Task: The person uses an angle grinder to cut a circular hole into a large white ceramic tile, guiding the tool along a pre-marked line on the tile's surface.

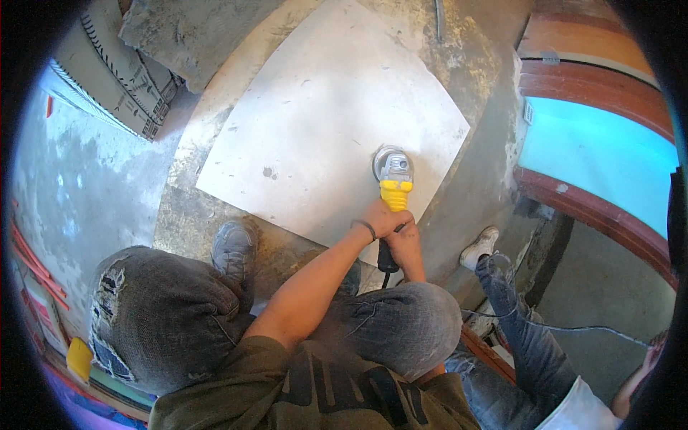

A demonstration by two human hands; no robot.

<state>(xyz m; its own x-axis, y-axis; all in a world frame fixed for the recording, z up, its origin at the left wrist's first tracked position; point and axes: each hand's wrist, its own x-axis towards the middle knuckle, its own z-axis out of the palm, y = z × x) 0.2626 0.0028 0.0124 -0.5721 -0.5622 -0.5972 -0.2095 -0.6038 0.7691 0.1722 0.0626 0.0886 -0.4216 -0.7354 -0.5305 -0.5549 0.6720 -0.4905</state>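
Angle grinder (396, 188) is over the pale panel (301, 129), head nearer the right edge than the left. The fingers of my left hand (384, 216) close round its yellow body; those of my right hand (405, 248) grip the dark rear handle. Room: wide bare panel leftward and beyond the head; narrower strip rightward. My grey shoe (235, 246) sits just outside the near edge.

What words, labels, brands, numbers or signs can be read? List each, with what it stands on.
Olive shirt: large dark printed shapes, left unquoted.
Pale package, upper left: dark print, too small to read.
Grinder: no legible print.
Nothing else reads clearly.
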